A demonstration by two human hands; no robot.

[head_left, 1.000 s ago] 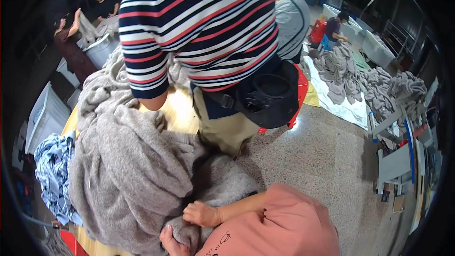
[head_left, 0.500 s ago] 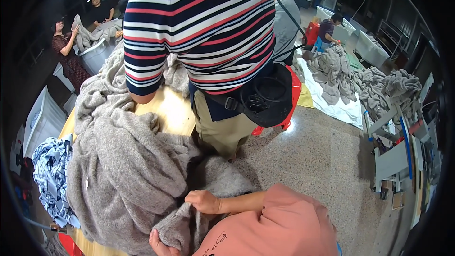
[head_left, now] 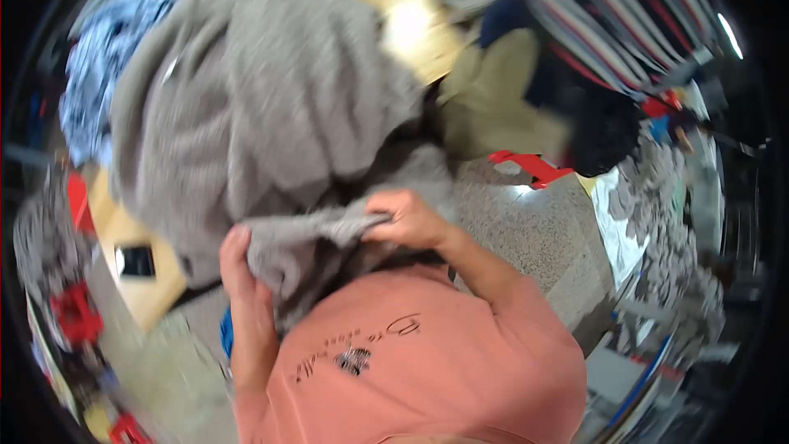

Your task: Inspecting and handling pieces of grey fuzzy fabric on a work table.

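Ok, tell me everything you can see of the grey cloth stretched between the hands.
The grey cloth looks soft and fuzzy, like knitted wool. The left hand holds its left end and the right hand grips it at the right. Its upper edge runs nearly straight between them, with loose folds below. It lies just in front of the salmon shirt, near a larger grey heap; whether they join is unclear. Blur hides the finer texture.
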